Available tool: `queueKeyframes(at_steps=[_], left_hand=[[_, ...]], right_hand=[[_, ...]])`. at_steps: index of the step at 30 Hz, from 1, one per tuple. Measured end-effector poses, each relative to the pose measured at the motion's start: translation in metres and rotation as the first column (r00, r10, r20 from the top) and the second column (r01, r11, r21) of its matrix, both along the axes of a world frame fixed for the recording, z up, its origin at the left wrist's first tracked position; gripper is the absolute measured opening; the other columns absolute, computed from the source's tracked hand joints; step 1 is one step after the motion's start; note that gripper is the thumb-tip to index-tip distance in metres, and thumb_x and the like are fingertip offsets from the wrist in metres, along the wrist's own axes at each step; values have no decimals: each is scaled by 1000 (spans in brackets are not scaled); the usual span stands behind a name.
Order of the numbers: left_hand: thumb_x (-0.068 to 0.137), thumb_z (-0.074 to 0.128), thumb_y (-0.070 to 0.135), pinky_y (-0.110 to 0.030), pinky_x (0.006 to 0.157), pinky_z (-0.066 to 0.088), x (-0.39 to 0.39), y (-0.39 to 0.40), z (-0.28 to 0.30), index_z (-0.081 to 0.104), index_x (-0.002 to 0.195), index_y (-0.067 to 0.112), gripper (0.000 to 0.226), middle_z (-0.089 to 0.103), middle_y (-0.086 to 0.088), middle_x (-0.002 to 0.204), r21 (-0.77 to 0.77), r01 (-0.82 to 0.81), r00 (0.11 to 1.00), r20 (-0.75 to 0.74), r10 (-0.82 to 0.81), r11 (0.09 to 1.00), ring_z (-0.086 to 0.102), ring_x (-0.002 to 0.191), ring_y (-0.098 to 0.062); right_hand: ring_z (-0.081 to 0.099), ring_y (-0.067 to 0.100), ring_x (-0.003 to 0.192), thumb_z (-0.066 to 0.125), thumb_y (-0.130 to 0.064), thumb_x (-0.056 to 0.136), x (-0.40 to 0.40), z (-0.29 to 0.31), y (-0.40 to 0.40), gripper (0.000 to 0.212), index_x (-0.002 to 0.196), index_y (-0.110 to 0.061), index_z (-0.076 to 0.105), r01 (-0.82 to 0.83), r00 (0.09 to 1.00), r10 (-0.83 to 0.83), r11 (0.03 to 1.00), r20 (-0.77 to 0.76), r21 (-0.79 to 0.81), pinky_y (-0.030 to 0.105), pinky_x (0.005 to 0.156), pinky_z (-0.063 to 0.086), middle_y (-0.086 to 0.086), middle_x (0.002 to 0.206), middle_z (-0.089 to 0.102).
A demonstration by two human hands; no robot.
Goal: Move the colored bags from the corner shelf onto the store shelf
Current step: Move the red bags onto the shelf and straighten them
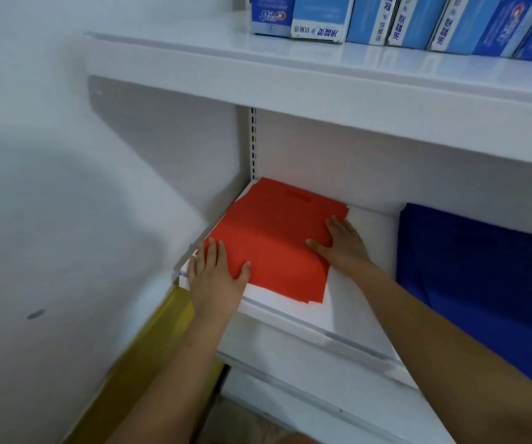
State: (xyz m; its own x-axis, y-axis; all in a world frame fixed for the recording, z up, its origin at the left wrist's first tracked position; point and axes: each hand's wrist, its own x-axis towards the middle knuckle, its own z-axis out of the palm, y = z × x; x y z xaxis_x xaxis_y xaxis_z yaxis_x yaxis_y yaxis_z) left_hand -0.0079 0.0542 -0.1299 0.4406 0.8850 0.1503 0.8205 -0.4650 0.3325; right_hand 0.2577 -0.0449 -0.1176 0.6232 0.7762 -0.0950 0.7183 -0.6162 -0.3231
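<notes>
Overhead, toothpaste boxes (418, 20) on white shelf (194, 56)

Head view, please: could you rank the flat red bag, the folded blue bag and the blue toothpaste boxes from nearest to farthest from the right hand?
1. The flat red bag: the right hand presses on its right edge, at the shelf's left end.
2. The folded blue bag: on the same shelf, off to the right.
3. The blue toothpaste boxes: on the shelf above, farthest away.
</notes>
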Motion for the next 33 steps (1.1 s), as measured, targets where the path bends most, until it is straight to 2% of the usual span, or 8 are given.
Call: queueKeyframes(at_steps=[4,8,11,14,19,26,29,33], left_hand=[[87,14,67,-43,122,2,1,2,-1,38,152,21,84,30,0,161,45,31,1000,-5,-31,998,15,152,-24],[94,23,53,-48,120,-4,2,-1,1,49,145,32,61,37,7,157,27,57,998,12,-58,998,13,152,-27],[102,34,40,-53,120,-6,7,-5,6,53,142,30,45,41,3,155,22,80,997,2,-80,997,11,153,-28],[103,39,31,-50,122,0,7,-15,18,55,141,20,42,42,-5,154,33,89,978,185,-93,995,15,152,-29],[104,45,24,-41,111,36,21,-55,57,60,137,18,37,59,-7,138,106,101,841,523,-142,989,46,128,-31],[104,43,15,-9,91,36,89,-141,101,61,132,4,35,63,-10,124,4,470,630,698,-339,882,59,113,-24],[104,45,14,-5,94,35,126,-196,113,60,135,10,35,63,-4,132,-19,618,548,727,-413,786,57,119,-16],[107,40,28,-14,101,41,155,-298,120,56,140,25,37,60,11,136,-54,776,440,760,-478,629,54,123,-1]], right_hand=[[16,22,148,44,-71,86,0,0,3,83,152,-24,27,18,1000,-18,999,-4,31,36,121,12,-2,160,21],[26,24,144,39,-46,101,-17,3,4,48,145,-27,43,34,990,-41,998,136,60,36,116,23,-5,155,34],[31,24,141,38,-39,102,-28,6,0,40,137,-26,53,56,978,-73,994,196,94,36,109,29,-5,150,42],[43,33,129,43,-37,102,-34,16,-11,36,124,-19,64,103,979,-147,955,141,279,38,101,38,1,146,48],[61,23,109,41,-38,102,-41,52,-49,36,124,-22,64,161,971,-233,801,53,576,29,87,43,0,126,64],[55,-16,102,49,-19,101,-32,125,-184,32,131,-14,61,457,884,-293,370,-365,809,0,86,39,-10,120,64],[62,-1,96,49,-20,100,-18,139,-262,33,131,-18,61,497,821,-459,284,-338,820,9,73,45,0,111,71],[52,-7,112,54,-18,99,-14,142,-382,32,130,-15,62,487,729,-620,170,-291,857,8,97,40,-9,126,62]])
